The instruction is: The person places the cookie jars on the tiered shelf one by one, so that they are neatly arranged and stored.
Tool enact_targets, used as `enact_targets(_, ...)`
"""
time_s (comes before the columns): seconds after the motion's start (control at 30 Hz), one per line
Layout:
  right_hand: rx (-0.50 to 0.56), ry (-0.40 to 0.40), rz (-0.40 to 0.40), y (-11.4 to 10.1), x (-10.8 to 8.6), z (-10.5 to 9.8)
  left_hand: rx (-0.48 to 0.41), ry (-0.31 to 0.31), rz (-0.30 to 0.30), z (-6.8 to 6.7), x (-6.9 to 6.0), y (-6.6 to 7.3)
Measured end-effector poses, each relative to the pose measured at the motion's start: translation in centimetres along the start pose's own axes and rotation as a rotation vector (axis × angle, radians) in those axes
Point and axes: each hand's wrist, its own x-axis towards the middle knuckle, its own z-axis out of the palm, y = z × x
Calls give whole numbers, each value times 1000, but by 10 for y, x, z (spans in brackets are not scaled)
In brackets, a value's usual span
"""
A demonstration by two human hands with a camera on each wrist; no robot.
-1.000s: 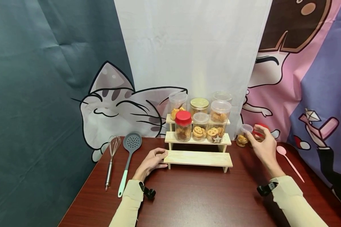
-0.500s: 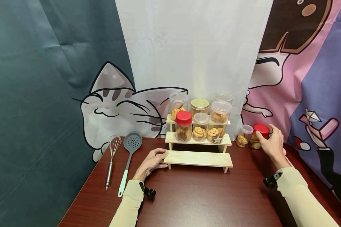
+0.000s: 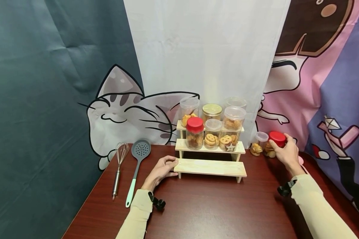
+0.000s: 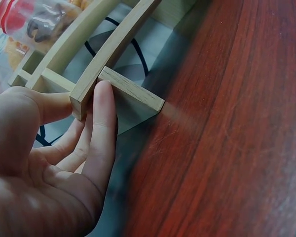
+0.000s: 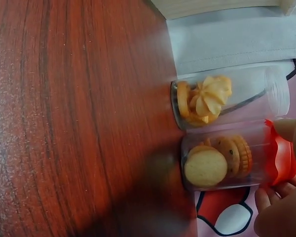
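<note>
A three-step wooden rack (image 3: 210, 167) stands on the table. My left hand (image 3: 161, 171) pinches the left end of its lowest board, the thumb on one face and fingers on the other, as the left wrist view shows. My right hand (image 3: 287, 154) grips the red lid (image 5: 281, 155) of a clear cookie jar (image 5: 219, 163), thumb on one side and fingers on the other. That jar stands upright at the back right. Beside it is a clear-lidded jar (image 5: 222, 98) with swirl cookies.
Filled jars stand on the rack's upper steps, among them a red-lidded jar (image 3: 194, 134) and a gold-lidded jar (image 3: 212, 111). A whisk (image 3: 118, 169) and a slotted turner (image 3: 136, 172) lie at left. A pink spoon (image 3: 300, 160) is partly hidden behind my right hand.
My right hand has moved right, from beside the clear-lidded jar to the red-lidded jar, and holds its lid. The left hand has stayed on the rack.
</note>
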Motion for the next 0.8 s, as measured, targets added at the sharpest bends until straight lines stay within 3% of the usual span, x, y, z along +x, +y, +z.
enact_targets(0.5, -11, 79, 22, 4, -21, -7, 39, 33, 102, 1, 4, -6)
enact_targets(0.8, -15, 82, -102, 0, -53, -11, -1, 3, 134, -1, 2, -7)
